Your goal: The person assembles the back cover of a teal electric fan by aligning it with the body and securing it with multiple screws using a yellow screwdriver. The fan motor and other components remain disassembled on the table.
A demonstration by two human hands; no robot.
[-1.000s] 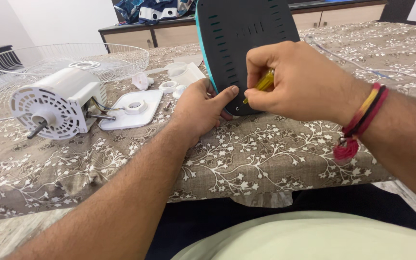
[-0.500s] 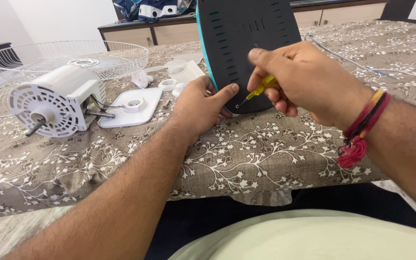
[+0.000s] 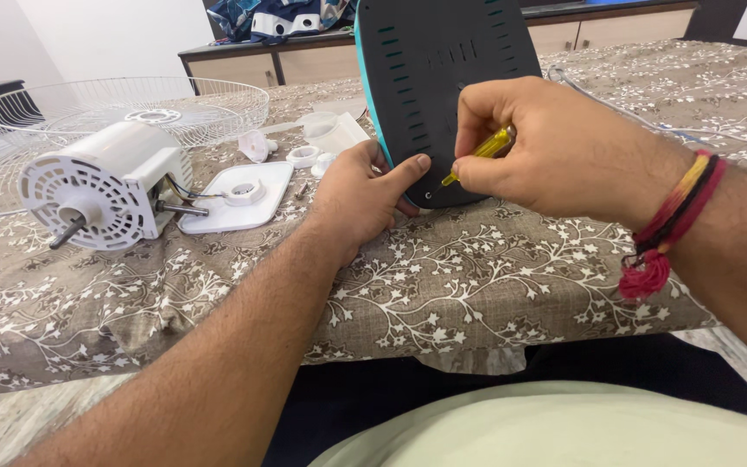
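Near the upper middle of the frame, the dark vented cover (image 3: 443,78) with a turquoise edge is standing upright on the desk (image 3: 494,277), which is wearing a brown cloth with white flowers. The left hand (image 3: 360,195) is gripping the lower left edge of this cover, thumb pressed on the dark face, so the cover is not tipping or sliding while it is being worked on. The right hand (image 3: 564,151) is pinching a small yellow screwdriver (image 3: 482,151) between thumb and fingers; its thin tip is touching the cover low down, just beside the left thumb, probably at a screw, though the screw itself is too small to see. At the left of the frame, the white motor (image 3: 101,190) is lying on its side, shaft pointing toward the viewer. Behind it the wire guards (image 3: 123,108) are resting, and the white plate (image 3: 235,197) and small plastic parts (image 3: 322,138) are sitting between the motor and the cover, near but apart from both hands.
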